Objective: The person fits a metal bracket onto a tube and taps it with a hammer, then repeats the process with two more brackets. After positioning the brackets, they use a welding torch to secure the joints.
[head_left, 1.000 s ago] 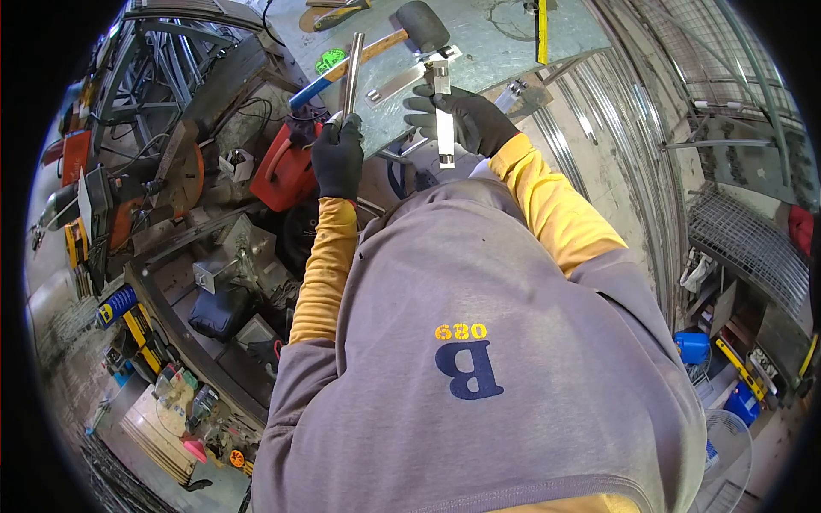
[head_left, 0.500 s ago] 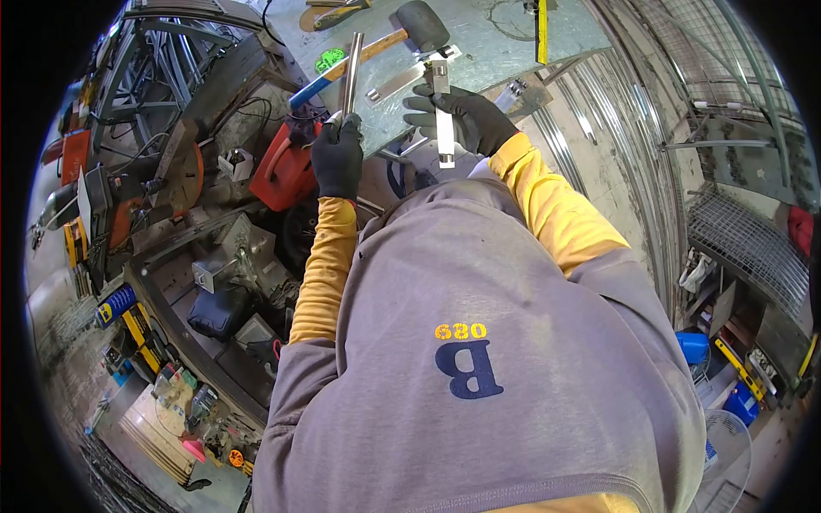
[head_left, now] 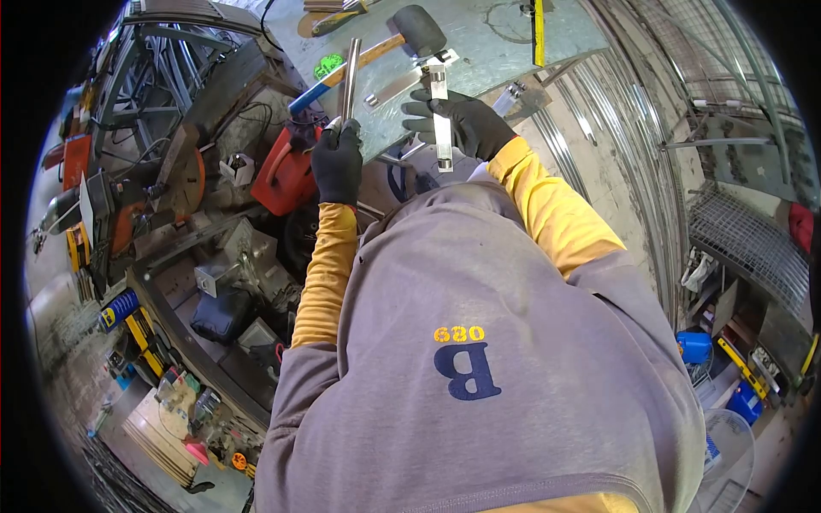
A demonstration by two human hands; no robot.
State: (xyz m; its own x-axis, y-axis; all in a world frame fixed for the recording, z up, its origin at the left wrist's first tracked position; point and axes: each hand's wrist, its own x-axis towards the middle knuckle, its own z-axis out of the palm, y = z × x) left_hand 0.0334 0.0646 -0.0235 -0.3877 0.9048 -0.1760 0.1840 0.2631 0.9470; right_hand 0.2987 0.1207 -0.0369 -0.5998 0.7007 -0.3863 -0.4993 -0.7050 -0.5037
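Note:
My left hand [head_left: 339,162], in a black glove, is closed round the lower end of a shiny metal tube [head_left: 351,77] that points up over the table edge. My right hand [head_left: 466,121], gloved too, grips a flat metal bar [head_left: 441,128] with short bent ends, held nearly upright. Behind the bar, another metal strip [head_left: 396,87] lies on the metal table [head_left: 496,51]. A mallet [head_left: 419,31] with a black head and a blue-and-wood handle rests across the table behind the tube. Beside its handle is a bright green object [head_left: 328,66].
A yellow level [head_left: 538,32] lies on the table at the right. Left of my left hand is a red case [head_left: 282,175]. Long metal profiles [head_left: 611,128] stretch along the right side. An open bin [head_left: 184,321] with a black box [head_left: 224,315] stands at lower left.
Both hands have shifted only slightly. The tube and the bar sit a little lower in view, and the bar now covers more of the strip's end behind it.

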